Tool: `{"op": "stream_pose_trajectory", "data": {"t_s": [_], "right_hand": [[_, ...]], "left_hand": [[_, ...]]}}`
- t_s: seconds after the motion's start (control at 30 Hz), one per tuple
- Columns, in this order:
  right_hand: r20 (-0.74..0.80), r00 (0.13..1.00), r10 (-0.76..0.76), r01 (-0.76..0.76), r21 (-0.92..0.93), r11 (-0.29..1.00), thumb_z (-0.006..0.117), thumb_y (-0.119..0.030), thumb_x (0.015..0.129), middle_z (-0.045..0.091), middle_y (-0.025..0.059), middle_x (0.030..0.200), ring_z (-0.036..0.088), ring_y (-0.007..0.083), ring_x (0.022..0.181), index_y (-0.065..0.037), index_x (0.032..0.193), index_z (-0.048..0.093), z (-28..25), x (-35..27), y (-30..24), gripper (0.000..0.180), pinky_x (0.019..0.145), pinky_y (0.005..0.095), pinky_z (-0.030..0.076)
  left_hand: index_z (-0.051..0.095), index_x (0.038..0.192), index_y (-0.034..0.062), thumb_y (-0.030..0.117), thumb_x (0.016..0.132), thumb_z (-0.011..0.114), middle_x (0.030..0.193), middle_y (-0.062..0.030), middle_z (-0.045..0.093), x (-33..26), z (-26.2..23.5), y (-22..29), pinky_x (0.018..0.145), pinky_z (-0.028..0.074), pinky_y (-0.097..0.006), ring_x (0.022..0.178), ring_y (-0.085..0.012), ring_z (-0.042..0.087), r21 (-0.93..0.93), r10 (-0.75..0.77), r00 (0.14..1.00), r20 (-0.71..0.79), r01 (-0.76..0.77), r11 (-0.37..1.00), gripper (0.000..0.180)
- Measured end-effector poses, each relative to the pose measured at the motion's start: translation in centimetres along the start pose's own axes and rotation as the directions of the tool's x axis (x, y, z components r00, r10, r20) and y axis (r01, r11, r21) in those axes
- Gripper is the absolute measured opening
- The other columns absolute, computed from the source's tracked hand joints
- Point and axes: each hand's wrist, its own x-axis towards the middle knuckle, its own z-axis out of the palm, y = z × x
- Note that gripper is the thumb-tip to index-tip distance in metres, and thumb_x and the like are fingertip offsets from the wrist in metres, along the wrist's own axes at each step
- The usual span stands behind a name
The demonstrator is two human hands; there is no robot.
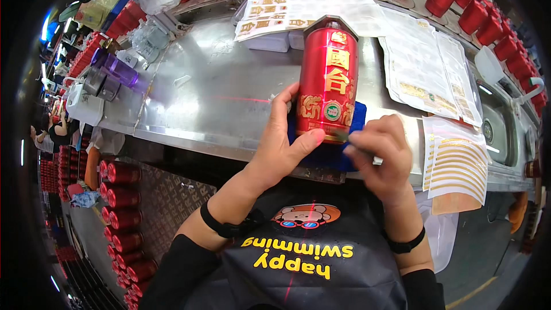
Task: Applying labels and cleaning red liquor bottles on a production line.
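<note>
Bottle (328,77) base hidden by hands. Left hand (282,143) grip wrapped on red bottle; right hand (380,152) pinched closed, contents unclear. Gold label sheets (459,163) on counter (218,97).

Red bottle (328,83) on blue cloth (357,119), steadied by left hand (281,146); right hand (381,152) pressing at its base; steel table (218,97) beneath.

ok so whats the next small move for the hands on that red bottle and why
Probably press the right hand along the bottle's lower edge to smooth the gold band. The left hand braces the red bottle, which lies on a blue cloth on the steel table, and the right fingertips pinch at its base, where the band looks only partly laid down.
</note>
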Motion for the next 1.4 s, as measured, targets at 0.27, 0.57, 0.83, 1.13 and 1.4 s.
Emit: {"op": "stream_pose_trajectory", "data": {"t_s": [0.27,0.57,0.83,1.13,1.4], "right_hand": [[0.097,0.993,-0.073,0.059,0.138,0.989,0.084,-0.008,0.062,0.062,0.0062,0.085,0.056,0.0247,0.077,-0.008,0.089,0.067,-0.5,0.3,-0.3,0.032,0.068,0.0361,0.043],[0.111,0.982,-0.150,0.148,0.031,0.989,0.082,-0.011,0.064,0.060,0.0035,0.085,0.053,0.0226,0.075,-0.009,0.090,0.067,0.2,1.5,-1.5,0.030,0.070,0.0355,0.040],[0.020,0.915,0.403,-0.376,0.404,0.834,0.078,-0.010,0.081,0.059,0.0052,0.081,0.056,0.0142,0.074,-0.001,0.090,0.064,-0.7,0.4,-1.2,0.019,0.067,0.0269,0.044],[-0.072,0.865,0.497,-0.398,0.505,0.766,0.074,-0.014,0.088,0.058,0.0033,0.082,0.053,0.0089,0.074,0.000,0.093,0.063,-1.5,-1.4,0.7,0.019,0.066,0.0215,0.042],[-0.050,0.868,0.495,-0.407,0.498,0.765,0.074,-0.013,0.088,0.058,0.0032,0.082,0.053,0.0085,0.073,0.001,0.093,0.063,-1.4,-1.7,1.0,0.018,0.064,0.0213,0.042]], "left_hand": [[0.021,0.147,-0.0022,0.025,0.086,0.068,0.146,-0.0189,0.033,-0.1,-0.7,0.0,0.116,0.019,-0.039,0.140,-0.0272,0.028,-0.141,-0.060,0.996,0.066,0.069,0.988,0.082],[0.023,0.147,-0.0040,0.025,0.090,0.060,0.145,-0.0185,0.035,-0.2,-1.1,-0.7,0.116,0.019,-0.037,0.141,-0.0256,0.028,-0.258,-0.014,0.998,0.062,0.029,0.966,0.074],[0.027,0.145,-0.0027,0.024,0.092,0.062,0.143,-0.0171,0.038,-0.1,-0.3,-0.9,0.115,0.023,-0.036,0.137,-0.0239,0.033,-0.125,-0.010,1.000,0.004,0.011,0.992,0.069],[0.061,0.112,0.0043,-0.001,0.083,0.062,0.107,-0.0118,0.066,-2.1,-1.4,0.1,0.090,0.044,-0.041,0.097,-0.0300,0.056,0.474,0.567,0.823,0.020,-0.507,0.720,0.030],[0.067,0.109,0.0091,0.007,0.071,0.067,0.091,-0.0048,0.065,-0.1,1.3,2.7,0.085,0.044,-0.041,0.094,-0.0267,0.054,0.655,0.590,0.694,0.412,-0.676,0.338,0.038]]}}
